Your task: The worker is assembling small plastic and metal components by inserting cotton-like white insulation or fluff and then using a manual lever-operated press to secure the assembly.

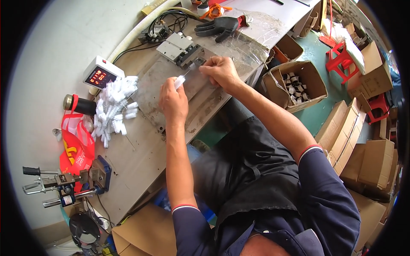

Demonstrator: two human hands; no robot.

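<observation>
My left hand (pixel 174 101) is closed around a small white-bristled brush (pixel 180 81), its tip poking out above the fingers. From the brush a thin wire seems to run up toward the metal fixture. My right hand (pixel 222 73) is held in a pinch close by, just in front of the metal clamping fixture (pixel 183 50); whatever its fingertips hold is too small to make out. Both hands are over the grey metal plate (pixel 156 81) on the bench. Left of them lies a heap of white bristle brushes (pixel 114 100).
A digital counter (pixel 102 72), black flask (pixel 80 105) and red bag (pixel 77 147) line the wall side. A toggle-clamp press (pixel 70 186) stands at the near left. Beyond the fixture lies a black glove (pixel 218 28). An open carton (pixel 273 87) sits at the right.
</observation>
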